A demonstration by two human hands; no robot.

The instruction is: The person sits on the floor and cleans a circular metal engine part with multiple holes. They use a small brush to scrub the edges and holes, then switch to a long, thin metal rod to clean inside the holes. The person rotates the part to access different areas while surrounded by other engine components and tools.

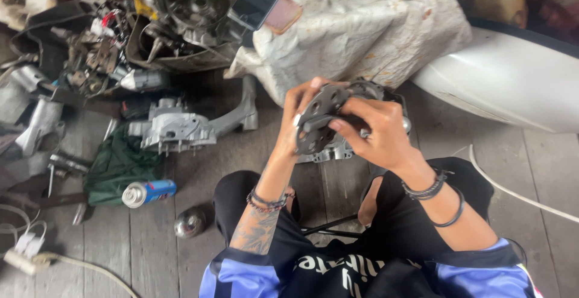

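Item: dark round perforated metal plate (318, 123), held upright over my lap, above the plank floor (151, 250). I see my left hand (298, 108) clasping its left edge and my right hand (377, 132) closed over its right side. Just behind it: grey engine casing (338, 152). Left, well apart: second casing (181, 129), green cloth (117, 162), blue spray can (148, 192), metal ball (189, 222).

Both arms bent inward, left hand (297, 108) and right hand (374, 132) raised together, fingers (344, 126) curled tight, wrists cocked.
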